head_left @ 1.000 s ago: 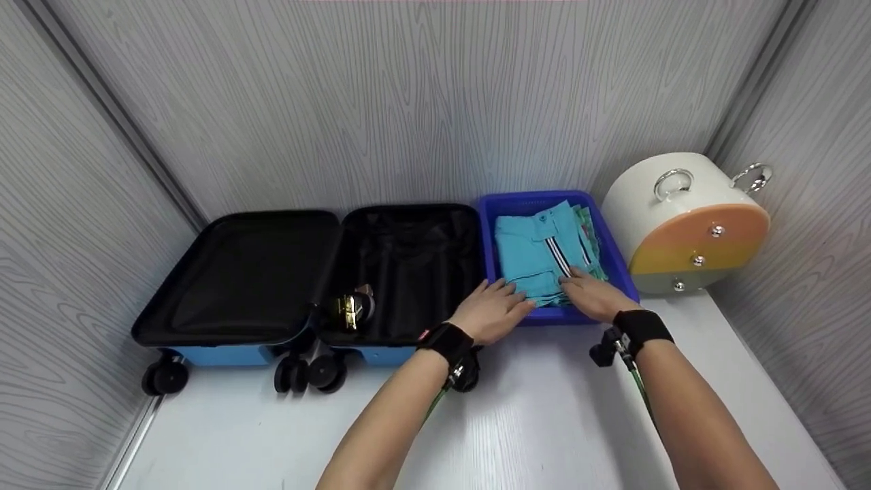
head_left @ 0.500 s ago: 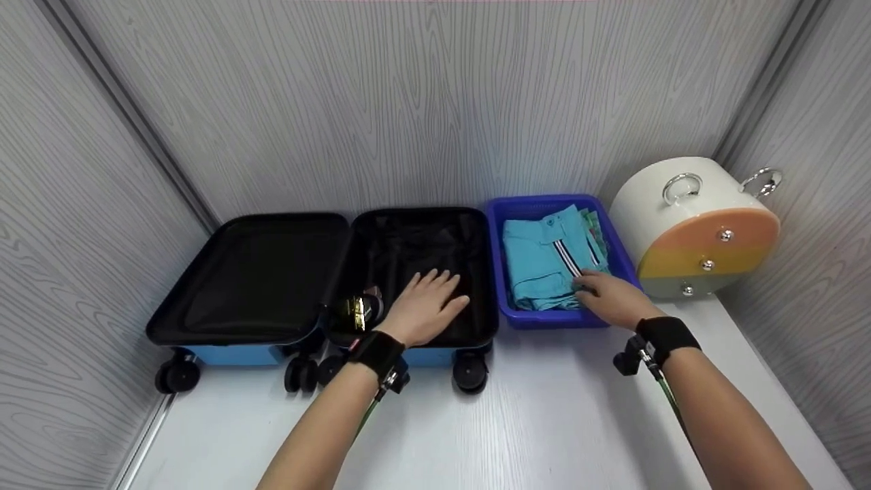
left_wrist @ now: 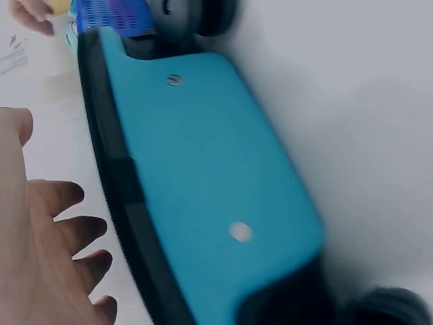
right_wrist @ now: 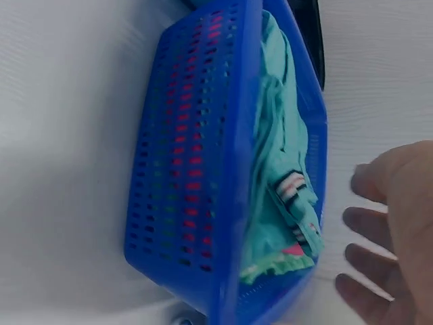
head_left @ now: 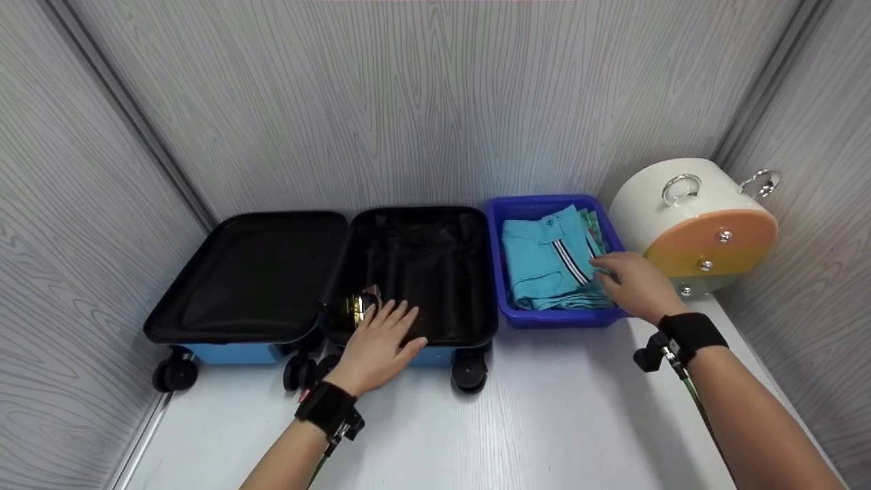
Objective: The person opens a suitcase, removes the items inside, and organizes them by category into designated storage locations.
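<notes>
Turquoise clothes, below right grip, apart

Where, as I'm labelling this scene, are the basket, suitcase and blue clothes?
Basket (right_wrist: 183,156), right wrist view: its slotted side wall.
Suitcase (head_left: 248,279), head view: inside of its left half.
Blue clothes (head_left: 535,255), head view: plain cloth of the top layer.

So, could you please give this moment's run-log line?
left hand: empty, over front of open blue hardshell suitcase | right hand: empty, near blue rectangular plastic basket | turquoise cloth garment: folded in basket
</notes>
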